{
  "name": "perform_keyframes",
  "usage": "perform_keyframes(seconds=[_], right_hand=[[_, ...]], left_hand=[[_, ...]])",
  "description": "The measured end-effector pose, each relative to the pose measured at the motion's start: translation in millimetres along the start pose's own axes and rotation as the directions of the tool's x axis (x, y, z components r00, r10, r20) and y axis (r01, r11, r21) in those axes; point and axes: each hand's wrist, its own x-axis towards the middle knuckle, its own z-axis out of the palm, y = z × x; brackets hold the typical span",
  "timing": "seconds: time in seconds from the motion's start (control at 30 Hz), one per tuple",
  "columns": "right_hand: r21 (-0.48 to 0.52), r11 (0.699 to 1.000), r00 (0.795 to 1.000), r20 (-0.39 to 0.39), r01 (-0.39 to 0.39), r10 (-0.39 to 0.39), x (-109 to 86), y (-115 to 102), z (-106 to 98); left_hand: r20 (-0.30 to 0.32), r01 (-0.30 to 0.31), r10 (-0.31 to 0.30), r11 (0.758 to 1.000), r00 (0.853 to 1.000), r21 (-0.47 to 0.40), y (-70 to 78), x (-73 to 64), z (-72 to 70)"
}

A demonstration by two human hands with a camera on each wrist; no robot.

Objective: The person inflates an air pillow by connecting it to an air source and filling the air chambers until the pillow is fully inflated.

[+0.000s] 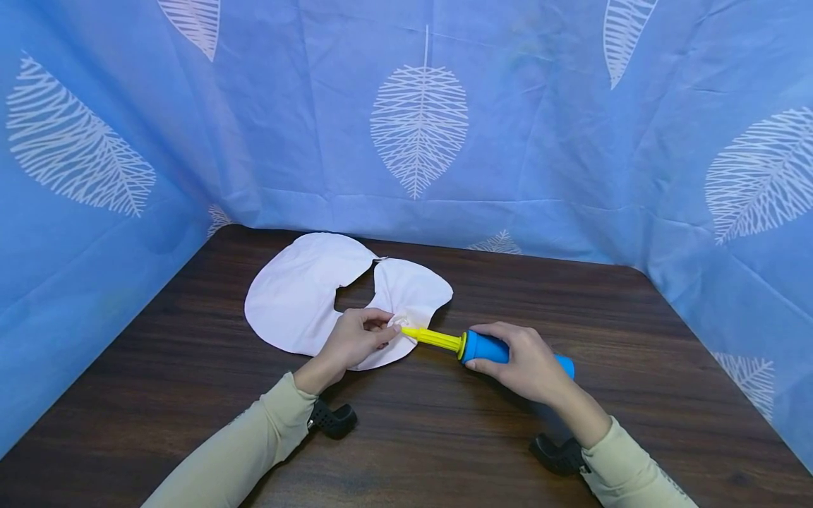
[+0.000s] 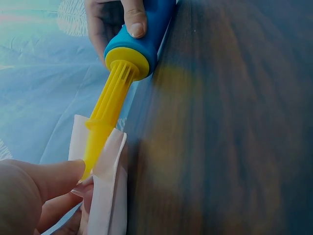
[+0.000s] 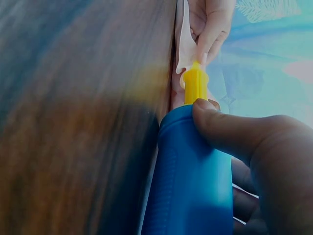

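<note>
On the brown table [image 1: 406, 458], left of the middle, a white pad [image 1: 288, 303] lies flat, curved round a central gap, its near right part creased and lifted a little at the left hand [image 1: 356, 340]. That hand pinches there, thumb and fingers drawn close on the cloth at the tip of a yellow nozzle [image 1: 438, 339]. The right hand [image 1: 524, 360] curls round the blue pump [image 1: 488, 347] that bears the nozzle, the thumb lying along the barrel by its front end.

In the left wrist view, the nozzle runs down between two raised folds of the pad to the left thumb. Whether its very tip sits inside an opening cannot be told; thumb and cloth hide it.

The step in hand looks to be fitting nozzle to pad, and it calls for a steady left pinch close to the tip, with the folds spread clear so that none is caught under it. The right hand does best to hold the barrel in line with the spot and push gently along that line; a tilt could slip the tip sideways or pull the thin cloth. A check that the joint is snug, before any pumping, would guard against leaks.
</note>
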Motion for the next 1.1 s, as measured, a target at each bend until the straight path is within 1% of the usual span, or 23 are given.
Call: perform_keyframes(seconds=[0.13, 0.3, 0.43, 0.83, 1.1], right_hand=[[-0.001, 1.000, 1.000, -0.001, 0.002, -0.002, 0.3, -0.1, 0.1], [-0.001, 1.000, 1.000, -0.001, 0.011, -0.011, 0.3, 0.2, 0.3], [-0.001, 1.000, 1.000, 0.003, 0.000, 0.000, 0.6, 0.6, -0.1], [-0.014, 0.999, 0.999, 0.019, -0.037, 0.037, 1.9, 1.4, -1.5], [-0.031, 0.999, 0.999, 0.025, -0.030, 0.031, 2.1, 2.6, -1.1]], left_hand=[[-0.002, 0.000, 0.000, 1.000, 1.000, 0.004, 0.7, -0.1, -0.5], [-0.009, -0.011, 0.011, 0.999, 1.000, 0.043, 1.3, -0.4, -0.9], [0.003, -0.016, 0.016, 0.998, 1.000, 0.058, 0.7, 0.3, -1.0], [0.037, -0.026, 0.025, 0.999, 0.999, 0.028, 1.4, 0.1, -3.8], [0.031, -0.018, 0.017, 0.999, 0.999, 0.036, 0.4, -0.1, -3.0]])
